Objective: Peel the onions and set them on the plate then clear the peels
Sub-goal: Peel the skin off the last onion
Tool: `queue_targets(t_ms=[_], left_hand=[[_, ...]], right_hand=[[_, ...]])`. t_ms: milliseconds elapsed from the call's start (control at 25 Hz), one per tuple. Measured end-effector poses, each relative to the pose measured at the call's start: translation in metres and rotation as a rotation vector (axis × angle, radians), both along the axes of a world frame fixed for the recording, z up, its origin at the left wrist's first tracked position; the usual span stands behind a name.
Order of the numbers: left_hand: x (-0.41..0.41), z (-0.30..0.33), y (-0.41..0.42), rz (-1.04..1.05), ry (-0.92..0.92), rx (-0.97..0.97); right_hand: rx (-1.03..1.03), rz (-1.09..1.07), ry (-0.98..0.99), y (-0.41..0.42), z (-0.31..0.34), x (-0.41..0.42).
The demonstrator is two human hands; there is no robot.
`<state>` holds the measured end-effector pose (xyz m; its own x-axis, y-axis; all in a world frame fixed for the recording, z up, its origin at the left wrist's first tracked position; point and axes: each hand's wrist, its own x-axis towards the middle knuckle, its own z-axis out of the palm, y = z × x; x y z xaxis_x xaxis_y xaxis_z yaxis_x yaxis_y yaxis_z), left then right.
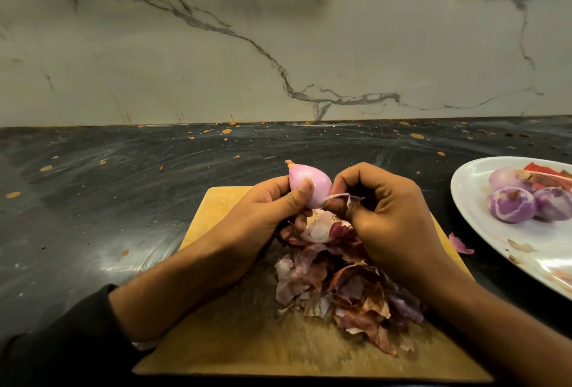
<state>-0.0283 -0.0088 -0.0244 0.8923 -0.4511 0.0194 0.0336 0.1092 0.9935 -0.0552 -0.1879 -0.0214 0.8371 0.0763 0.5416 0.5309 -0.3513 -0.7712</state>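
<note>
My left hand (269, 204) grips a pale pink onion (305, 180) above the far end of the wooden cutting board (216, 340), thumb across its front. My right hand (380, 210) pinches a thin strip of peel (342, 199) that hangs from the onion's lower right side. Under both hands a heap of purple and brown peels (343, 287) covers the board's right half. A white plate (483, 225) at the right edge holds three peeled purple onions (510, 205).
The board lies on a dark, stained countertop (123, 201) backed by a marble wall (247, 46). One loose peel (461, 244) lies on the counter between board and plate. Red pieces (541, 170) lie at the plate's far side.
</note>
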Motion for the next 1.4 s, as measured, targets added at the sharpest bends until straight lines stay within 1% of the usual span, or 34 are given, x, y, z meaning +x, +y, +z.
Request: queue_targets(t_ms=[200,280,400,480,600,680,800,880,1080,1160,1280,1400], left_hand=[[-0.0005,0.0023,-0.0015,0.032,0.025,-0.016],[-0.0016,0.0025,-0.0008,0.047,0.026,-0.042],[-0.0017,0.0018,0.0011,0.036,0.048,-0.077],[-0.0003,0.0004,0.0026,0.056,0.057,-0.084],[0.0031,-0.0015,0.0027,0.106,0.003,-0.075],[0.0033,-0.0008,0.0020,0.110,-0.040,-0.059],[0.0027,0.0021,0.0022,0.146,-0.133,-0.015],[0.0044,0.0016,0.0033,0.169,-0.136,-0.031],[0.0053,0.0030,0.0038,0.218,-0.092,-0.104],[0.0042,0.0024,0.0033,0.247,-0.124,-0.065],[-0.0001,0.0041,0.0030,0.233,-0.242,0.036],[-0.0038,0.0058,0.0032,0.211,-0.333,0.109]], right_hand=[[-0.053,-0.030,-0.065,0.0002,-0.0008,0.0003],[-0.049,-0.014,-0.060,0.0009,-0.0003,0.0003],[0.053,0.052,0.047,0.0003,0.0014,0.0013],[0.072,0.052,0.111,-0.0012,0.0017,0.0026],[0.028,-0.045,0.097,-0.0032,-0.0007,0.0040],[0.030,-0.062,0.096,-0.0041,-0.0023,0.0046],[-0.101,-0.040,0.147,-0.0008,-0.0059,0.0050],[-0.141,-0.002,0.182,0.0013,-0.0053,0.0036],[-0.134,-0.001,0.169,-0.0003,-0.0049,0.0037],[-0.137,0.001,0.181,0.0001,-0.0057,0.0029],[-0.142,-0.013,0.112,-0.0002,-0.0019,-0.0001],[-0.003,-0.055,0.077,-0.0037,0.0003,0.0021]])
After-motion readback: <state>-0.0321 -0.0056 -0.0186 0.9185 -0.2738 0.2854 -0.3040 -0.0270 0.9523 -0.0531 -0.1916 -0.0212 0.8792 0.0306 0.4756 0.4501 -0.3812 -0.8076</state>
